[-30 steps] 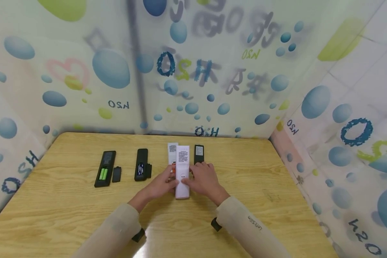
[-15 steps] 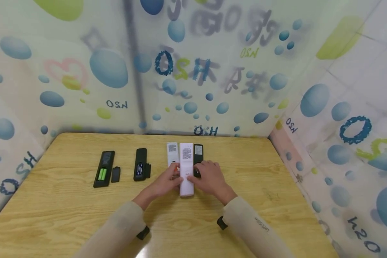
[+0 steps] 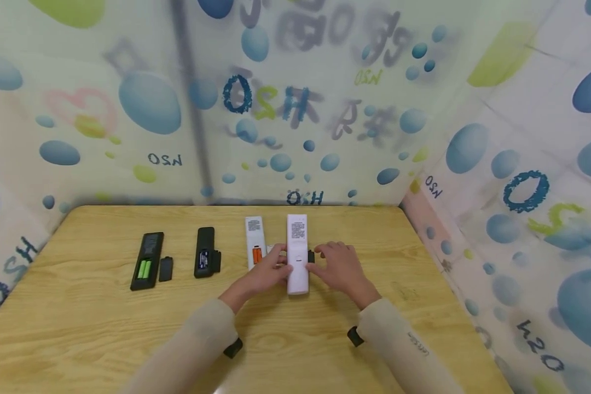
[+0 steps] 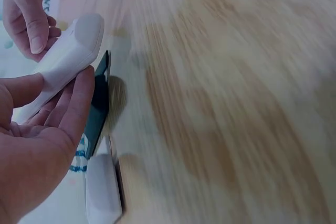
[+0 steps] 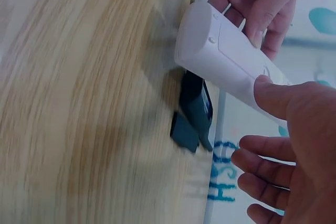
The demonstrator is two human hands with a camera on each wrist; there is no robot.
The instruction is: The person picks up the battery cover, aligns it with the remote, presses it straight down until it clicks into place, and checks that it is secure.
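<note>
A white remote control (image 3: 297, 254) is held above the table, its back with the printed label facing up. My left hand (image 3: 266, 271) pinches its left side between thumb and fingers. My right hand (image 3: 342, 268) has its thumb against the right side; in the right wrist view, that hand's other fingers (image 5: 265, 163) spread loosely away from the remote. Beneath the held remote lies a black remote (image 5: 197, 98), mostly hidden in the head view, with its small black battery cover (image 5: 184, 132) beside it. To the left lies another white remote (image 3: 254, 235), orange batteries (image 3: 257, 255) showing.
Farther left on the wooden table (image 3: 103, 328) lie a black remote (image 3: 205, 241) with dark batteries, its cover alongside, and another black remote (image 3: 150, 249) with green batteries. A separate black cover (image 3: 166, 268) sits beside that one. A patterned wall (image 3: 256, 180) rises behind the table.
Both hands have moved right with the white remote. It now covers most of the black remote beneath, while the lying white remote with orange batteries shows more fully.
</note>
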